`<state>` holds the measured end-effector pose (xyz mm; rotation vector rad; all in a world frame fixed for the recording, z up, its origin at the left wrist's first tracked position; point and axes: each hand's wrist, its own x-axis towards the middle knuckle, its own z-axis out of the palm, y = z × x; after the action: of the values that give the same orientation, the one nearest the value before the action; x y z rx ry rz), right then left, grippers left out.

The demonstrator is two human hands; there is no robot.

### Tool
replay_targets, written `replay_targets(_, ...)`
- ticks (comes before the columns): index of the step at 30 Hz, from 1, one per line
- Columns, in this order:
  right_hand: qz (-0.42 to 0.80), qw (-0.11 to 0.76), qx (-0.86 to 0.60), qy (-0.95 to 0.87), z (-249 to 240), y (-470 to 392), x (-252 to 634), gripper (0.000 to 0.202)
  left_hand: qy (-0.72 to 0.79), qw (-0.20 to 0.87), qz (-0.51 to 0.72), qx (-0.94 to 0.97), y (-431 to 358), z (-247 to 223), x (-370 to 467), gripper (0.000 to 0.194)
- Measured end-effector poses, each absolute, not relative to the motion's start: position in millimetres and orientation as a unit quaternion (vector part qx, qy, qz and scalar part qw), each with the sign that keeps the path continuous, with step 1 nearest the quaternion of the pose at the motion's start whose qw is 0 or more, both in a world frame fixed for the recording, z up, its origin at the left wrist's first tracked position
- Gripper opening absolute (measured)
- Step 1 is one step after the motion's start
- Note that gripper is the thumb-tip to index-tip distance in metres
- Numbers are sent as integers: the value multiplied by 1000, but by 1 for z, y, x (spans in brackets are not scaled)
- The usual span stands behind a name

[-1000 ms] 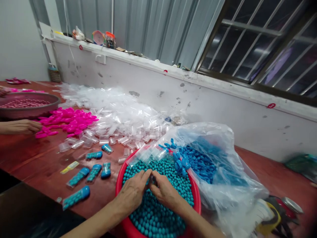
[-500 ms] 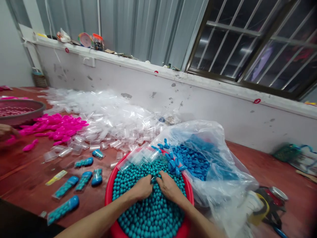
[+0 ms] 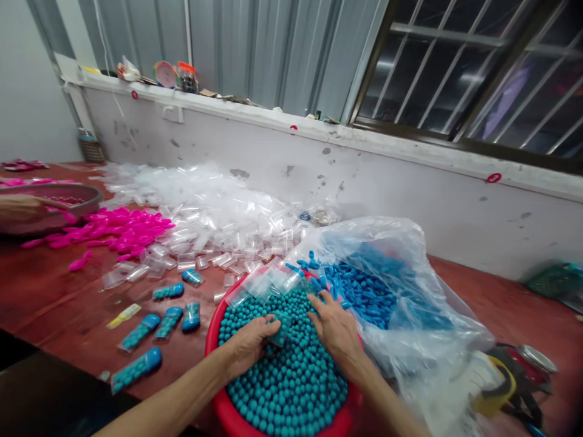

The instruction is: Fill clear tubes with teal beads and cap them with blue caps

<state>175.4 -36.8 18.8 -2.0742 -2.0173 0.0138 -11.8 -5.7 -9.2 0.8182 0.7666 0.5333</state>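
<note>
My left hand is closed around a clear plastic sleeve with teal balls showing in it, above a red basin. Loose teal balls fill the basin. My right hand is over the basin's right side, fingers bent and apart, its fingertips near blue caps at the back rim; nothing shows in it. Empty clear sleeves lie across the back of the basin. To the left, several filled sleeves with blue caps rest on the red table.
An open plastic bag of blue caps stands right of the basin. Behind lies a heap of clear sleeves. Pink caps lie at left, beside another basin and another person's hand. A lidded jar is at right.
My hands have parted. The left has lifted a sleeve with balls from the pile, while the right has moved back-right towards the blue caps. The other person's hand has moved to their basin.
</note>
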Motion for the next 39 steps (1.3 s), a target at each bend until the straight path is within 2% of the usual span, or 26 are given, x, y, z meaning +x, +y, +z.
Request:
replay_targets(3,-95,55,-746,-656,16,-20,182,41,356,811,242,396,-6,-10,-12,29)
replay_targets(6,-133,30,-724,-676,10,-9,184,41,391,770,256,434,-7,-12,-10,31)
replay_targets(10,-131,39,-705,-696,11,-20,176,38,441,617,310,574,-11,-12,-8,20)
replay_targets(13,-90,6,-700,-708,14,-36,165,36,468,524,318,636,-13,-11,-5,13)
replay_targets(16,2,-33,-662,-749,16,-48,164,33,468,624,245,576,-14,-10,-4,21)
replay_targets(18,66,-35,-620,-781,20,-52,169,44,445,686,214,534,-14,-8,-5,28)
replay_targets(20,86,-26,-590,-803,23,-52,176,51,429,702,214,528,-14,-7,-8,29)
replay_targets(27,-56,-59,-571,-817,14,-40,173,24,457,671,180,556,-11,-10,-11,16)
replay_targets(39,-106,-33,-553,-826,10,-33,177,22,390,770,127,489,-4,-6,-13,31)
